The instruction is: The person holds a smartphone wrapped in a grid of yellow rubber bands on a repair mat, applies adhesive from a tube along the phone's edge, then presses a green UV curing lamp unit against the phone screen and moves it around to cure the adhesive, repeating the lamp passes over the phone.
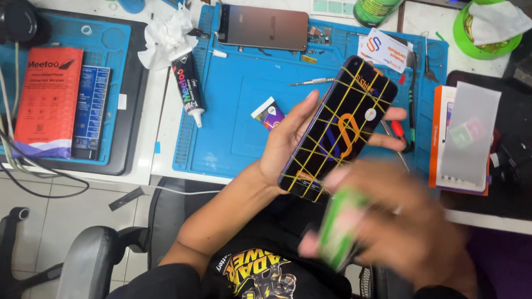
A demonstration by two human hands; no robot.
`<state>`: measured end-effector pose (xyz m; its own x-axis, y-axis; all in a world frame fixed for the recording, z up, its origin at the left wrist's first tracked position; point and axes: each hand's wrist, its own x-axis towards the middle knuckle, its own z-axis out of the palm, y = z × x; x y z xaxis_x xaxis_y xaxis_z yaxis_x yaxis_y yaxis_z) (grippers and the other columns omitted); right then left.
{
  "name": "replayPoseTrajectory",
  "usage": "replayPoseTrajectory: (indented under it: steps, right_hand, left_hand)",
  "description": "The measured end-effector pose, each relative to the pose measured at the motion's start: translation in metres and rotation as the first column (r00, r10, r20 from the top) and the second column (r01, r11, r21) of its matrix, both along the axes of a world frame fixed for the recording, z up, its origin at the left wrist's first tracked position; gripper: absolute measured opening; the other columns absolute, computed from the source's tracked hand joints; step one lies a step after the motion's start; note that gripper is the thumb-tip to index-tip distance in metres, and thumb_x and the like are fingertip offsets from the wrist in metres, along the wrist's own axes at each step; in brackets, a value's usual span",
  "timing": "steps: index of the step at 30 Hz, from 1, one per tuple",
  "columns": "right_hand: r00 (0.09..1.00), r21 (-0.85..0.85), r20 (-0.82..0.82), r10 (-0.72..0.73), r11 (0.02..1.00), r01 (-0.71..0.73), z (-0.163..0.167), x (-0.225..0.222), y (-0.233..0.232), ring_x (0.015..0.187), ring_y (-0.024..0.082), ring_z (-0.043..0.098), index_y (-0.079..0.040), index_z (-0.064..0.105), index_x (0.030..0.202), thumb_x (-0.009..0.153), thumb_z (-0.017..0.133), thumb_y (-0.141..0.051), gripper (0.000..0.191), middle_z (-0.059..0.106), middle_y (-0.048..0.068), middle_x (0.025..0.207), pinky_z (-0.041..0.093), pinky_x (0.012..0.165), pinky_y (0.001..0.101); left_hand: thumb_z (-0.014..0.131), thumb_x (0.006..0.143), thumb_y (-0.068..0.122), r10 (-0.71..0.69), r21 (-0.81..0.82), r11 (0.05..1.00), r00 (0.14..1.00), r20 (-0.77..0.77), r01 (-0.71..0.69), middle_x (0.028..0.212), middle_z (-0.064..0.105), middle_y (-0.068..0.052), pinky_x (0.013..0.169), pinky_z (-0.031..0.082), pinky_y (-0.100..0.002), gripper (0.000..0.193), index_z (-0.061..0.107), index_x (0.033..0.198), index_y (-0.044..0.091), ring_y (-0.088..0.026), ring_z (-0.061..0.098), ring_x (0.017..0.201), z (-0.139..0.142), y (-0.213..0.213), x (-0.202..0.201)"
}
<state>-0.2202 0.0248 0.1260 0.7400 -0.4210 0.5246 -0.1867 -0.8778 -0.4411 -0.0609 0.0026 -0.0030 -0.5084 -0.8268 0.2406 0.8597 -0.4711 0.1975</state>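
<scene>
My left hand [288, 139] holds a black smartphone [341, 128] wrapped in a criss-cross of thin yellow rubber bands, its screen facing up over the front edge of the blue work mat [227, 139]. Lower right, my right hand [403, 226] is blurred by motion and closed around a green object [340, 230], probably a small can or roll; its exact kind is unclear. It sits just below the phone's near end, over my lap.
On the mat lie a second phone [263, 28], a black glue tube [188, 87], a small purple-white packet [268, 113] and screwdrivers [410, 92]. A red box [47, 100] lies on the left mat. An orange-edged box with film [466, 139] is right, with a green can [380, 2] at the back.
</scene>
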Motion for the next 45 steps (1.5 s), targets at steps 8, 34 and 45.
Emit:
replayPoseTrajectory:
  steps: [8,34,45]
  right_hand:
    - [0.991,0.071,0.118,-0.059,0.996,0.051,-0.040,0.000,-0.031,0.114,0.035,0.068,-0.011,0.039,0.140,0.070,0.095,-0.019,0.090,0.064,0.021,0.122,0.057,0.101,0.0477]
    - [0.957,0.174,-0.127,-0.260,0.944,0.279,-0.278,0.134,0.100,0.074,0.029,0.065,-0.004,0.069,0.108,0.081,0.082,-0.020,0.033,0.062,0.015,0.105,0.054,0.060,0.0414]
    - [0.938,0.479,-0.091,0.334,0.841,-0.253,-0.226,0.231,0.130,0.096,0.031,0.067,-0.010,0.070,0.111,0.094,0.074,-0.019,0.019,0.067,0.010,0.110,0.055,0.080,0.0428]
  left_hand:
    - [0.067,0.097,0.032,0.247,-0.011,0.966,0.911,0.329,-0.258,0.156,0.044,-0.015,0.120,0.044,-0.039,0.083,0.024,0.164,0.008,-0.024,0.052,0.142,-0.018,0.028,0.016]
    - [0.068,0.093,0.030,0.786,0.091,0.482,0.476,0.395,-0.872,0.164,0.035,-0.026,0.120,0.043,-0.048,0.093,0.021,0.167,0.002,-0.035,0.050,0.143,0.045,0.236,0.141]
    - [0.066,0.098,0.030,0.740,0.096,0.618,0.618,0.267,-0.780,0.161,0.032,-0.031,0.113,0.046,-0.049,0.066,0.034,0.140,-0.010,-0.038,0.052,0.131,0.054,0.235,0.116]
